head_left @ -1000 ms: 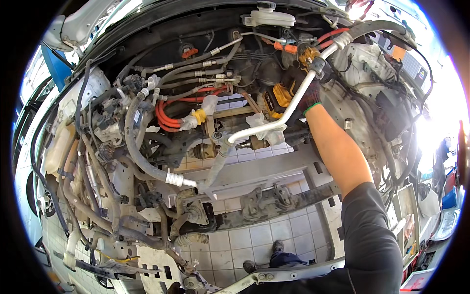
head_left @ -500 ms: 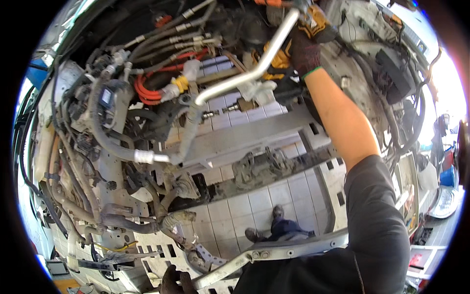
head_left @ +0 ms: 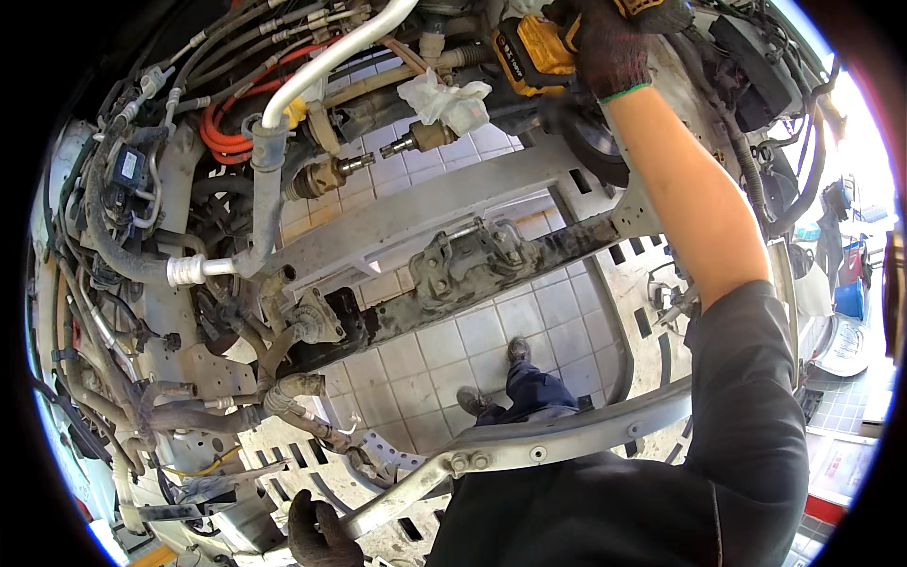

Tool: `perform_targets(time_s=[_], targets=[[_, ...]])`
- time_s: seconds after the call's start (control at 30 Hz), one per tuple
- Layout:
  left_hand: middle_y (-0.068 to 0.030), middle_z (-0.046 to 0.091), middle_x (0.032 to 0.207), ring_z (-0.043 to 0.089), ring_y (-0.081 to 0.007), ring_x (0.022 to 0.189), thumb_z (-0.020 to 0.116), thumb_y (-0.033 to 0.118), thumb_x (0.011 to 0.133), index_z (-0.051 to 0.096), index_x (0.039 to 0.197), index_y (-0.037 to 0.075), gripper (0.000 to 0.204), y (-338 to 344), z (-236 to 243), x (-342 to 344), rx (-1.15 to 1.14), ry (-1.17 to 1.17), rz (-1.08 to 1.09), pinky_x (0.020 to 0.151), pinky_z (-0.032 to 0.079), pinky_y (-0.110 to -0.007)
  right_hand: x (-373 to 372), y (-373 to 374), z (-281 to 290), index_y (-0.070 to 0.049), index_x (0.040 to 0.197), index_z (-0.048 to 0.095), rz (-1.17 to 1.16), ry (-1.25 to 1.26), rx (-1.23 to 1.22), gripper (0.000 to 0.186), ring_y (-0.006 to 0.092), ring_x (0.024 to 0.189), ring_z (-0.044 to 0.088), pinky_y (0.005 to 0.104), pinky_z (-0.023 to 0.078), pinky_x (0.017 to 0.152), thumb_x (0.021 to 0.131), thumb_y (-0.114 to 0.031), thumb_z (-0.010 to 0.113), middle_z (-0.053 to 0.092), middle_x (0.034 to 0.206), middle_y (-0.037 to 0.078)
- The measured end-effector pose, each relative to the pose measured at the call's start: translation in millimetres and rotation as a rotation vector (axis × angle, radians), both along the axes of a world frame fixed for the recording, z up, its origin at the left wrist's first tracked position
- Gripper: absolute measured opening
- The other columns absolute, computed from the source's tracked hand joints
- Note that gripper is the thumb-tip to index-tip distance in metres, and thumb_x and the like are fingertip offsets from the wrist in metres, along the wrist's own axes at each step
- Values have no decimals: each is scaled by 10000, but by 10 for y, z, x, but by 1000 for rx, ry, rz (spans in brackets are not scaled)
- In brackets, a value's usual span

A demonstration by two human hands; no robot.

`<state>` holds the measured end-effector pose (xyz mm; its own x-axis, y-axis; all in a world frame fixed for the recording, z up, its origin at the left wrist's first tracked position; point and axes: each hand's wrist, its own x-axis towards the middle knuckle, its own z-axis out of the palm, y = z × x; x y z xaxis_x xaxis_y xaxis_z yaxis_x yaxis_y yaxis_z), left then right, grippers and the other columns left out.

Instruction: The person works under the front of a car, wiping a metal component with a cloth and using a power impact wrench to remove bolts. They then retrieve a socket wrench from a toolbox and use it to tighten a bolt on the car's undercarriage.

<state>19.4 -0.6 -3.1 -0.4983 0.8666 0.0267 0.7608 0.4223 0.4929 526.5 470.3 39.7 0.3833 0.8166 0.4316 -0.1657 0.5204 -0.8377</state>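
Note:
My right hand (head_left: 609, 52), in a dark knit glove with a green cuff edge, grips a yellow-and-black cordless power tool (head_left: 534, 59) at the far right of a vehicle's stripped front bay. The tool's working tip is out of the picture. Low on the left, my gloved left hand (head_left: 319, 537) is curled at the left end of a grey metal crossbar (head_left: 567, 442). That bar runs just in front of my body. Left of the tool hangs a joint wrapped in clear plastic (head_left: 449, 102), beside two bare splined shaft ends (head_left: 331, 177).
A silver pipe (head_left: 331, 59) and a black hose (head_left: 104, 227) arch over the left side, near orange cables (head_left: 219, 142). A grey crossmember (head_left: 416, 213) and a dirty bracket (head_left: 468, 260) span the bay. White floor tiles (head_left: 435, 340) and my shoes show below.
My view has shifted, so the bay sits farther left and higher in the picture. My right hand stays on the power tool, now showing its yellow battery pack more fully.

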Motion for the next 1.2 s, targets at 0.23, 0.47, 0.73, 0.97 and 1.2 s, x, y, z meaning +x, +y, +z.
perform_targets(time_s=[0.23, 0.47, 0.73, 0.97, 1.2], targets=[[-198, 816, 1201, 781, -337, 1108, 714, 336, 1075, 796, 1258, -15, 404, 32, 56, -12, -44, 23, -89, 955, 604, -412, -218, -758, 255, -136, 1123, 667, -22, -19, 50, 185, 156, 845, 687, 363, 598, 744, 975, -109, 775, 635, 926, 4], [-172, 794, 1242, 746, -262, 1133, 660, 315, 1122, 714, 1389, -40, 448, 40, 26, -263, -214, -146, -315, 956, 592, -388, 297, -2186, 555, -23, 1186, 714, 48, -84, -93, 249, 246, 905, 733, 445, 638, 939, 984, -157, 770, 721, 914, 82], [-161, 733, 1272, 668, -238, 1153, 558, 283, 1161, 566, 1549, -55, 515, 546, 303, 697, -234, -582, -825, 1067, 507, -385, 768, -4758, 996, 11, 1471, 573, 67, 97, -50, 529, 185, 918, 556, 395, 477, 946, 1074, -329, 655, 571, 921, 25], [-274, 695, 1368, 665, -418, 1229, 613, 373, 1119, 599, 1521, -3, 551, 826, 14, 959, -312, -172, -1231, 1135, 473, -480, 1518, -6935, 195, 2, 1543, 476, -478, 90, -29, 584, 225, 983, 635, 477, 489, 1065, 1069, -281, 668, 680, 1009, 77], [-298, 604, 1532, 574, -385, 1393, 607, 345, 1143, 534, 1530, -112, 603, 627, -58, 1114, -447, -122, -806, 1168, 445, -456, 2455, -8095, -2886, -63, 1290, 638, -1364, -245, -622, 365, 172, 1025, 644, 374, 539, 877, 1036, -268, 802, 663, 1132, 22]])
